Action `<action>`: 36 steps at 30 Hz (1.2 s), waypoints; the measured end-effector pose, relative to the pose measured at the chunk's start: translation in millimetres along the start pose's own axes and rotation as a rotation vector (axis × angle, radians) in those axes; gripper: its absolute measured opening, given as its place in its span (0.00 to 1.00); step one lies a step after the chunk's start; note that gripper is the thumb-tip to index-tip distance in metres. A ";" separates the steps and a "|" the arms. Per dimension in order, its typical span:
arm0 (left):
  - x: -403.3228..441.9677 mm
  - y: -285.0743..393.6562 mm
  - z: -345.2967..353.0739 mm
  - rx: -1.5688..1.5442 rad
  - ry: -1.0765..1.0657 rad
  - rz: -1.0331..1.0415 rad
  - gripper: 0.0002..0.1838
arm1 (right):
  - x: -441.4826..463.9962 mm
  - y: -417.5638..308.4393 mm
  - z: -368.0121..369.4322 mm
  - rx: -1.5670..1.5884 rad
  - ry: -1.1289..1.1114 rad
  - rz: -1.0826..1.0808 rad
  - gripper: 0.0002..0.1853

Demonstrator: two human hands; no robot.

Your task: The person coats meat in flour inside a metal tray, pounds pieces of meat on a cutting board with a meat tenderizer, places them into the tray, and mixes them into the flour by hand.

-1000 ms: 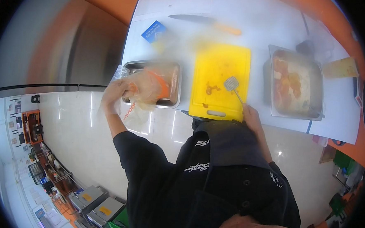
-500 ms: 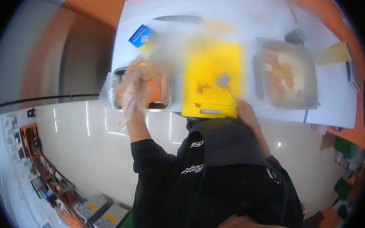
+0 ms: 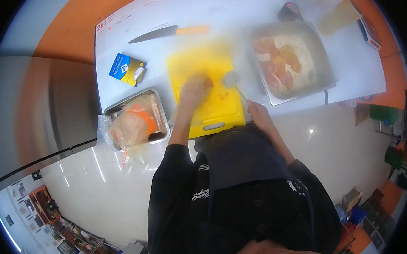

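Observation:
Over the upper middle of the yellow cutting board (image 3: 230,106) is my left hand (image 3: 194,91), in a clear plastic glove. Its fingers are closed on a small brownish-pink piece that looks like meat (image 3: 208,84). Small scraps lie on the board beside it. My right hand (image 3: 257,112), at the board's right edge, is wrapped round the handle of a metal meat mallet (image 3: 231,79), whose flat textured head is above the board. To the left, a metal tray (image 3: 164,124) holds a plastic bag with orange print (image 3: 136,123). At the right, a deep metal tray (image 3: 320,52) contains several pale pink meat pieces (image 3: 280,61).
A knife (image 3: 159,33) with an orange handle lies beyond the board, its blade to the left. A blue and yellow glove box (image 3: 127,69) stands at the left. A dark object (image 3: 289,12) and a yellowish container (image 3: 340,16) are at the back right.
My left hand has moved from the bag in the left tray to the board, with a small piece in it. The view has turned. My right hand still holds the mallet.

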State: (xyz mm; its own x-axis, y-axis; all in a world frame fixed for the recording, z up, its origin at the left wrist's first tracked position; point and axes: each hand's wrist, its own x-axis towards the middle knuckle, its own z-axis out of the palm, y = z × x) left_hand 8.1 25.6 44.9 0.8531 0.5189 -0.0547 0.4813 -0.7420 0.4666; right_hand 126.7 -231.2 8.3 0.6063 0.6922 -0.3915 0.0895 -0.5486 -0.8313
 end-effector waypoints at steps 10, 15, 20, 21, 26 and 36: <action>12.7 -9.7 -12.1 -0.596 -0.177 -0.420 0.15 | 3.6 -3.3 0.6 -0.061 -0.043 0.009 0.31; 2.3 -2.4 -20.6 -0.837 -0.032 -0.411 0.19 | 2.7 -10.4 0.6 -0.044 -0.059 0.032 0.31; 0.5 -18.5 1.7 -0.792 0.020 -0.375 0.23 | 2.6 -11.1 1.5 -0.054 -0.065 0.036 0.31; -0.5 -15.2 -2.4 -0.777 0.009 -0.396 0.23 | 2.2 -12.4 1.3 -0.055 -0.063 0.034 0.31; -2.0 -3.8 -9.1 -0.515 -0.070 -0.431 0.25 | 3.4 -8.8 2.2 -0.053 -0.065 0.020 0.30; -1.7 21.6 -26.8 -0.630 -0.022 -0.390 0.19 | 1.4 -11.7 2.6 0.002 -0.035 -0.013 0.30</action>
State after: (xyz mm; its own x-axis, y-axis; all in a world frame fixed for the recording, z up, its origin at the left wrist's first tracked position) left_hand 11.7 20.0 78.8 0.6506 0.6818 -0.3344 0.5489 -0.1178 0.8276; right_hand 124.5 -222.6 16.4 0.5771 0.7154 -0.3939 0.0954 -0.5380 -0.8375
